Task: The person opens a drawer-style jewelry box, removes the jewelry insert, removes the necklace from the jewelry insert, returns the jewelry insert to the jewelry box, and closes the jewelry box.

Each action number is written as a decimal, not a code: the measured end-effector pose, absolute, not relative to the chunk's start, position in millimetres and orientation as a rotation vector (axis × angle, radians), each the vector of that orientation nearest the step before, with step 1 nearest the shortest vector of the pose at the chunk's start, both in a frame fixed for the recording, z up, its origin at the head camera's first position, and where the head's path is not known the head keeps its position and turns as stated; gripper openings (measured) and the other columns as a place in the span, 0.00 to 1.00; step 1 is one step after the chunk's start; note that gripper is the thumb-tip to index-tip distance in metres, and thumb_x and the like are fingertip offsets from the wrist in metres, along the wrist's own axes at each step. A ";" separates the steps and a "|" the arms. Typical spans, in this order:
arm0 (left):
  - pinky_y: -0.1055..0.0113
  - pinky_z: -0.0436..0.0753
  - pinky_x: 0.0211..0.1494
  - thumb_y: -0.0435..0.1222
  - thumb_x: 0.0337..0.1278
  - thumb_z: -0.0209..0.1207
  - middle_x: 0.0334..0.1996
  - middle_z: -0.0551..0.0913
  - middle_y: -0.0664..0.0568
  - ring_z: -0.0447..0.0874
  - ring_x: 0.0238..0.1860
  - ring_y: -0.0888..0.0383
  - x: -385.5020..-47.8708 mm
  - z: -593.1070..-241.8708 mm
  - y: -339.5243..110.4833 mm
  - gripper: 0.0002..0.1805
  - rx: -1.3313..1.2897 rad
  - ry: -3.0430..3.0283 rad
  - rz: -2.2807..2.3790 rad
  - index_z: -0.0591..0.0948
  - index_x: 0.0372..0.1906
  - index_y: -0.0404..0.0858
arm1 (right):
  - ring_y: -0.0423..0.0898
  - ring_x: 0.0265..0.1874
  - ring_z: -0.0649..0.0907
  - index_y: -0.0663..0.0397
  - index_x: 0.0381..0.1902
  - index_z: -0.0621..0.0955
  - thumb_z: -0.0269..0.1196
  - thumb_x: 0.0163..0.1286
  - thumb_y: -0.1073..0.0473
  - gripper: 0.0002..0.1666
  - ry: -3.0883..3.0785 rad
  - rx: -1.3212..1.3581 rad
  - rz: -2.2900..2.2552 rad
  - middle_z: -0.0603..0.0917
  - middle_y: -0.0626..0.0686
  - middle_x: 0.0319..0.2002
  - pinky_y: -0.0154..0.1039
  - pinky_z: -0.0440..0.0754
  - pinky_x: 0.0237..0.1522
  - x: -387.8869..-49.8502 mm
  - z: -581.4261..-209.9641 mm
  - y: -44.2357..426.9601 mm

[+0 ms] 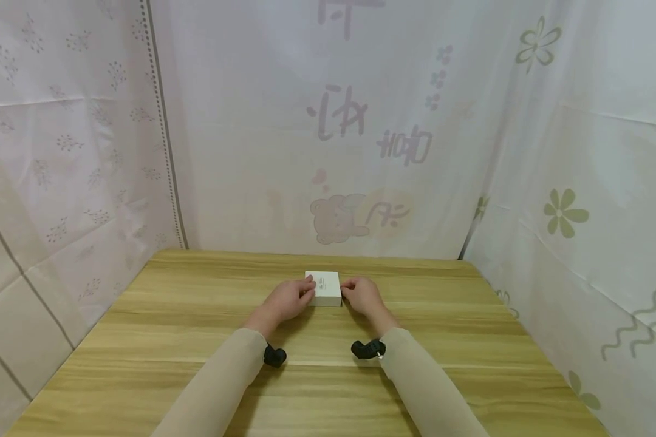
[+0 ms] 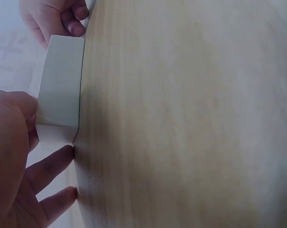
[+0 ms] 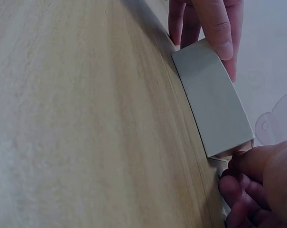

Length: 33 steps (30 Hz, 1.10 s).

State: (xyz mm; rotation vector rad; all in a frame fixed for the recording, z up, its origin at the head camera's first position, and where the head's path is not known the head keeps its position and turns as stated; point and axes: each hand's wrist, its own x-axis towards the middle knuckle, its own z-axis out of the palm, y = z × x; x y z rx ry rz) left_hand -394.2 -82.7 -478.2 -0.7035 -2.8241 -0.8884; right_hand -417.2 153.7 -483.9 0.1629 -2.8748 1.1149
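A small white box (image 1: 330,285) with dark printing on its lid lies flat on the wooden table. My left hand (image 1: 290,300) holds it at its left end. In the right wrist view, the left thumb (image 3: 222,40) presses the upper edge of the box (image 3: 212,97); in the left wrist view, two other left fingers (image 2: 50,168) reach down to the tabletop. At the opposite end is my right hand (image 1: 363,295), its fingers curled and its thumb and index finger pinching the end of the box. A brownish, shadowed strip shows at that end in the right wrist view.
The wood-grain table (image 1: 317,388) stretches around the box. Printed pale curtains (image 1: 251,152) hang behind it and on both sides. Black wrist devices, on the left (image 1: 274,355) and right (image 1: 369,349), sit at the cuffs.
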 end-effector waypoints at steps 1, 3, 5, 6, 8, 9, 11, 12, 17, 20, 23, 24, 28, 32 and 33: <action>0.45 0.75 0.82 0.40 0.85 0.57 0.78 0.77 0.44 0.77 0.78 0.40 -394.4 -478.7 -82.8 0.23 -0.702 -2.825 -0.889 0.82 0.74 0.36 | 0.47 0.37 0.86 0.57 0.46 0.92 0.64 0.82 0.58 0.12 -2.877 0.159 1.104 0.93 0.52 0.38 0.40 0.83 0.42 -417.3 -484.2 153.0; 0.45 0.75 0.82 0.40 0.85 0.57 0.79 0.77 0.44 0.77 0.78 0.40 -394.5 -479.4 -83.2 0.23 -0.701 -2.825 -0.894 0.82 0.74 0.36 | 0.48 0.40 0.86 0.56 0.46 0.93 0.65 0.82 0.58 0.12 -2.880 0.147 1.081 0.93 0.52 0.41 0.43 0.85 0.46 -417.4 -484.4 151.8; 0.45 0.75 0.82 0.40 0.84 0.57 0.78 0.77 0.44 0.77 0.78 0.40 -395.2 -480.5 -83.3 0.23 -0.705 -2.822 -0.891 0.82 0.74 0.36 | 0.49 0.43 0.87 0.56 0.47 0.93 0.65 0.82 0.58 0.12 -2.884 0.142 1.054 0.93 0.53 0.43 0.47 0.87 0.50 -417.0 -484.3 151.2; 0.45 0.75 0.82 0.40 0.84 0.57 0.78 0.77 0.44 0.77 0.78 0.41 -395.7 -481.0 -83.2 0.23 -0.706 -2.824 -0.887 0.82 0.74 0.36 | 0.50 0.44 0.88 0.56 0.47 0.93 0.64 0.82 0.58 0.12 -2.885 0.143 1.041 0.94 0.53 0.44 0.48 0.87 0.52 -416.8 -484.2 151.1; 0.45 0.75 0.82 0.40 0.85 0.58 0.78 0.77 0.44 0.77 0.78 0.41 -396.3 -481.8 -83.0 0.23 -0.706 -2.827 -0.884 0.82 0.74 0.37 | 0.51 0.46 0.88 0.56 0.47 0.93 0.64 0.82 0.58 0.12 -2.886 0.143 1.019 0.94 0.54 0.46 0.51 0.88 0.56 -416.3 -484.0 151.4; 0.45 0.75 0.82 0.40 0.84 0.58 0.78 0.78 0.44 0.78 0.78 0.41 -396.7 -482.3 -82.8 0.23 -0.707 -2.825 -0.882 0.82 0.74 0.36 | 0.52 0.47 0.89 0.56 0.47 0.93 0.64 0.82 0.58 0.12 -2.887 0.145 1.010 0.94 0.55 0.47 0.52 0.88 0.56 -416.0 -483.9 151.5; 0.46 0.75 0.82 0.40 0.84 0.58 0.78 0.78 0.44 0.77 0.78 0.41 -396.9 -482.9 -82.5 0.23 -0.704 -2.826 -0.881 0.82 0.74 0.37 | 0.52 0.48 0.89 0.56 0.47 0.93 0.64 0.82 0.58 0.12 -2.890 0.147 0.996 0.94 0.55 0.47 0.53 0.88 0.57 -415.6 -483.6 151.8; 0.46 0.75 0.82 0.40 0.85 0.57 0.78 0.77 0.44 0.77 0.78 0.41 -396.7 -483.0 -82.4 0.23 -0.701 -2.827 -0.880 0.82 0.74 0.37 | 0.52 0.47 0.89 0.56 0.47 0.93 0.64 0.82 0.58 0.12 -2.891 0.148 0.989 0.94 0.55 0.47 0.53 0.88 0.57 -415.4 -483.5 151.9; 0.46 0.75 0.83 0.40 0.85 0.57 0.79 0.77 0.44 0.77 0.78 0.41 -394.6 -482.0 -82.2 0.23 -0.694 -2.824 -0.892 0.82 0.74 0.36 | 0.51 0.46 0.88 0.55 0.47 0.92 0.64 0.83 0.57 0.12 -2.909 0.132 0.964 0.93 0.54 0.47 0.51 0.88 0.56 -414.3 -482.2 151.8; 0.46 0.75 0.82 0.40 0.85 0.57 0.79 0.77 0.44 0.77 0.78 0.41 -394.3 -481.6 -82.1 0.23 -0.689 -2.823 -0.902 0.82 0.74 0.36 | 0.51 0.46 0.87 0.56 0.47 0.92 0.64 0.83 0.57 0.12 -2.911 0.129 0.966 0.93 0.55 0.47 0.52 0.88 0.56 -413.8 -481.5 151.9; 0.46 0.75 0.82 0.40 0.85 0.57 0.79 0.77 0.45 0.77 0.78 0.41 -395.5 -481.9 -82.6 0.23 -0.684 -2.823 -0.907 0.82 0.74 0.37 | 0.52 0.47 0.88 0.56 0.47 0.92 0.64 0.83 0.57 0.12 -2.907 0.131 0.965 0.93 0.55 0.47 0.53 0.88 0.57 -414.0 -480.5 151.9; 0.46 0.75 0.82 0.40 0.85 0.58 0.79 0.77 0.45 0.77 0.78 0.42 -396.2 -482.1 -82.6 0.23 -0.683 -2.822 -0.907 0.82 0.74 0.37 | 0.52 0.47 0.88 0.56 0.47 0.92 0.64 0.83 0.57 0.12 -2.907 0.130 0.962 0.93 0.55 0.47 0.53 0.88 0.57 -414.0 -480.2 152.0; 0.46 0.75 0.83 0.41 0.85 0.57 0.79 0.77 0.46 0.77 0.78 0.42 -398.7 -483.3 -82.7 0.23 -0.681 -2.822 -0.896 0.82 0.74 0.38 | 0.52 0.47 0.88 0.55 0.46 0.92 0.65 0.82 0.57 0.11 -2.910 0.120 0.952 0.93 0.54 0.46 0.52 0.88 0.57 -416.0 -480.9 153.3; 0.46 0.75 0.83 0.41 0.85 0.57 0.79 0.77 0.46 0.77 0.78 0.42 -398.3 -483.5 -82.4 0.23 -0.673 -2.827 -0.892 0.82 0.74 0.39 | 0.51 0.46 0.88 0.55 0.46 0.92 0.65 0.82 0.58 0.11 -2.908 0.115 0.943 0.93 0.54 0.46 0.53 0.88 0.58 -416.3 -482.6 155.0; 0.46 0.75 0.83 0.41 0.85 0.57 0.79 0.77 0.47 0.77 0.79 0.42 -397.9 -483.3 -82.4 0.23 -0.670 -2.832 -0.891 0.82 0.74 0.39 | 0.51 0.46 0.88 0.56 0.46 0.92 0.65 0.82 0.58 0.11 -2.908 0.113 0.941 0.93 0.54 0.46 0.53 0.88 0.58 -415.9 -482.7 155.3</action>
